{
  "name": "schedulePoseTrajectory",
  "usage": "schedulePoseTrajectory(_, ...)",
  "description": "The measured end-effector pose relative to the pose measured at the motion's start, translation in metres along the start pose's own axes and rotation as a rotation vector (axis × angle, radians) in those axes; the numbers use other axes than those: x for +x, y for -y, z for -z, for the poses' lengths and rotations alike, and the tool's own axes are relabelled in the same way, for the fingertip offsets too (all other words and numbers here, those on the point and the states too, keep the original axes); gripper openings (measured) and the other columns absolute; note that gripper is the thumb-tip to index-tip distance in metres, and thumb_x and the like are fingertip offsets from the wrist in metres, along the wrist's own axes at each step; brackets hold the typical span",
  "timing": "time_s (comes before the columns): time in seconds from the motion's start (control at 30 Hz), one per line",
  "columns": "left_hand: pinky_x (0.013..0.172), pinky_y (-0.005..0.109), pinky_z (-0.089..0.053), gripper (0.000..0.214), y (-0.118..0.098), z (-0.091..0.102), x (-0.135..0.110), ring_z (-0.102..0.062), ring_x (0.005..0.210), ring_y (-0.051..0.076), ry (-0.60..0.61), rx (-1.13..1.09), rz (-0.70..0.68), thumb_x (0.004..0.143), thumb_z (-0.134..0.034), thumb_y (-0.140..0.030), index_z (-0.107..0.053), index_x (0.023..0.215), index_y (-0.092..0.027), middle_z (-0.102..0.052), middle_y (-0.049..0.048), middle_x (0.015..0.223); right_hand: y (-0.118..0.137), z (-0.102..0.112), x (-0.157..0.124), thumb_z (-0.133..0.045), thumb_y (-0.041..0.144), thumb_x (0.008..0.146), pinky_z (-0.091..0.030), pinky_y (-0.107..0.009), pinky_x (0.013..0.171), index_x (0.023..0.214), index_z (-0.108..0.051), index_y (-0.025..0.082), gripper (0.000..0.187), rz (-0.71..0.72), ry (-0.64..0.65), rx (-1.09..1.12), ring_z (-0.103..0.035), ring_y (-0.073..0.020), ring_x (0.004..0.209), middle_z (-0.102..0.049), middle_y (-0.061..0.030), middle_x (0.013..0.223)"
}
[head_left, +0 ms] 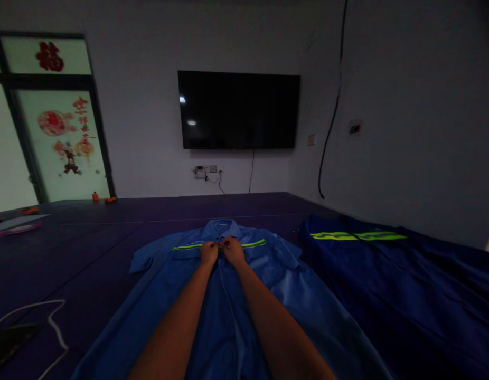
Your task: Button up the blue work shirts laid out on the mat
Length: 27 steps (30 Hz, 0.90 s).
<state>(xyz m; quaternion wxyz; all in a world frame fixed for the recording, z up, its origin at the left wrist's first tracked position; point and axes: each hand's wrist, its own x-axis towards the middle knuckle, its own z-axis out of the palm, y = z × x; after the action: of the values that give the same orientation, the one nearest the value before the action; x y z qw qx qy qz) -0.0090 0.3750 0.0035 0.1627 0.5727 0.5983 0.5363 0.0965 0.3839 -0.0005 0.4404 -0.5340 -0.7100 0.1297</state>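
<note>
A blue short-sleeved work shirt (264, 269) lies spread face up, its collar away from me and a yellow-green reflective stripe across the chest. My left hand (209, 252) pinches the front placket at the stripe, just below the collar. Close beside it, my right hand (233, 250) has its fingers closed on the other edge of the same placket. The fingertips nearly meet, and whatever small button lies between them is too dark to make out. Below the hands the front opening runs down toward me between my forearms.
A darker blue garment (387, 279) with a reflective stripe lies at the right on the purple surface (110, 237). A white cable (56, 327) curls at the lower left. Small orange objects (110, 200) stand near the glass door. A television (238, 111) hangs on the wall.
</note>
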Motion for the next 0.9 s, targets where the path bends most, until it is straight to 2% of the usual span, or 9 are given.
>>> schedulePoseTrajectory(0.3, 0.053, 0.021, -0.031, 0.028, -0.0005, 0.0013, -0.0009, -0.051, 0.054, 0.013, 0.011, -0.031, 0.006, 0.069, -0.053, -0.017, -0.055, 0.041, -0.016, -0.051, -0.0008, 0.043, -0.0005, 0.0016, -0.0008, -0.050, 0.017, 0.074, -0.045, -0.022, 0.069, 0.075, -0.067, 0.015, 0.017, -0.048, -0.066, 0.069, -0.062, -0.0153, 0.074, -0.069, -0.0053, 0.077)
schedulePoseTrajectory(0.6, 0.058, 0.022, -0.036, 0.021, 0.0006, 0.0002, 0.0007, -0.056, 0.062, 0.015, 0.010, -0.062, 0.022, 0.068, -0.054, -0.016, -0.060, 0.048, -0.016, -0.060, 0.0020, 0.052, -0.0003, 0.0027, -0.0011, -0.051, 0.017, 0.072, -0.045, -0.021, 0.065, 0.073, -0.069, 0.016, 0.018, -0.088, -0.070, 0.099, -0.063, -0.0153, 0.073, -0.069, -0.0033, 0.073)
schedulePoseTrajectory(0.9, 0.058, 0.022, -0.036, 0.023, 0.0028, 0.0000, -0.0003, -0.056, 0.063, 0.016, -0.001, -0.080, 0.029, 0.069, -0.053, -0.018, -0.060, 0.047, -0.017, -0.059, 0.0013, 0.050, 0.0012, 0.0050, -0.0022, -0.052, 0.018, 0.070, -0.043, -0.020, 0.057, 0.068, -0.070, 0.016, 0.019, -0.127, -0.076, 0.097, -0.063, -0.0163, 0.066, -0.069, -0.0037, 0.066)
